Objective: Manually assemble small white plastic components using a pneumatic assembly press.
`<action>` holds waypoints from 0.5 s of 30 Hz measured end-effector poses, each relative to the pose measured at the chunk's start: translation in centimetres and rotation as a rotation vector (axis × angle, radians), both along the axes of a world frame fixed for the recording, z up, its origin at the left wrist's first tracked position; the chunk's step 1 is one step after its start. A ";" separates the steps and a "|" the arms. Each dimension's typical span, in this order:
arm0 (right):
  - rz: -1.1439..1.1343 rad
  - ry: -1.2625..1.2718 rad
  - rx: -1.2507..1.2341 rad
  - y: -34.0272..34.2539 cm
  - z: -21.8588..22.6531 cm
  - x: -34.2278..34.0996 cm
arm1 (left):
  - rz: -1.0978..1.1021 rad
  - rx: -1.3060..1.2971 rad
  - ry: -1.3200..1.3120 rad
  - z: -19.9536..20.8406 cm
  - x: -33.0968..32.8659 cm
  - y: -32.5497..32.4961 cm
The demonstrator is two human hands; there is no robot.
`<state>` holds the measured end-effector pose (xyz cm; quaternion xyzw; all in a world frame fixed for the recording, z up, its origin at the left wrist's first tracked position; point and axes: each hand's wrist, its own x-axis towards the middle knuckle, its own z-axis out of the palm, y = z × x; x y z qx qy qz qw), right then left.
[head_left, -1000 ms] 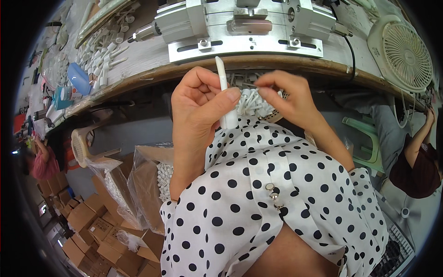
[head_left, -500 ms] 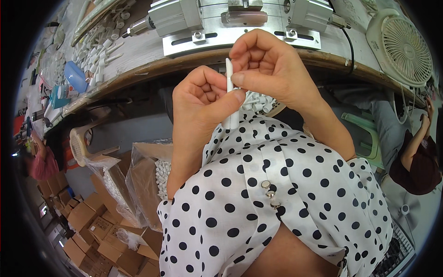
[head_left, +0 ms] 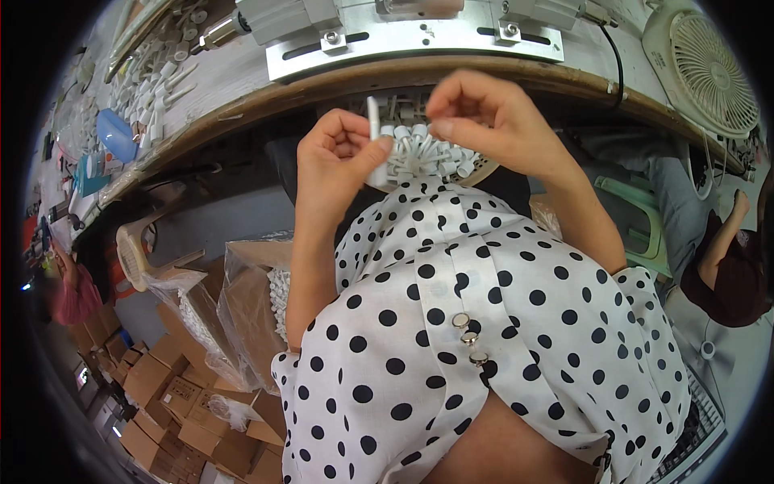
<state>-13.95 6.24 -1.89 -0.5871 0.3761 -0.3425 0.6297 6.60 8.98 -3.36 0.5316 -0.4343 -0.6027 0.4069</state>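
Observation:
My left hand (head_left: 332,161) is closed, pinching slim white plastic tubes (head_left: 374,121) between thumb and fingers; they stand nearly upright, and their exact number is partly hidden. To the right, my right hand (head_left: 500,125) is raised with bent fingers, the thumb apart from the forefinger and nothing visible between them. It is slightly blurred. Below and between both hands, a round basket (head_left: 486,171) on my lap holds many small white capped plastic pieces (head_left: 423,153).
Ahead, a metal fixture (head_left: 411,50) sits on the wooden-edged bench (head_left: 234,121). White parts (head_left: 153,93) and a blue container (head_left: 117,135) lie at left; a fan (head_left: 705,73) stands at right. Cardboard boxes (head_left: 181,395) are low left. Two other people sit at the sides.
My hands have moved apart: the left went left with the white tubes, and the right let go of them and shifted right. The basket of white pieces shows more.

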 end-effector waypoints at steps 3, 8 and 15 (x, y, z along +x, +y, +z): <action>0.104 0.438 -0.058 1.4 -4.3 -2.5 | 0.037 -0.036 -0.316 -6.4 2.3 0.4; 0.206 0.821 -0.365 6.3 -11.4 -4.5 | -0.132 -0.118 -0.656 -10.7 2.2 1.9; 0.315 0.887 -0.323 5.0 -13.6 -1.9 | -0.272 -0.252 -0.873 -11.7 -0.6 1.2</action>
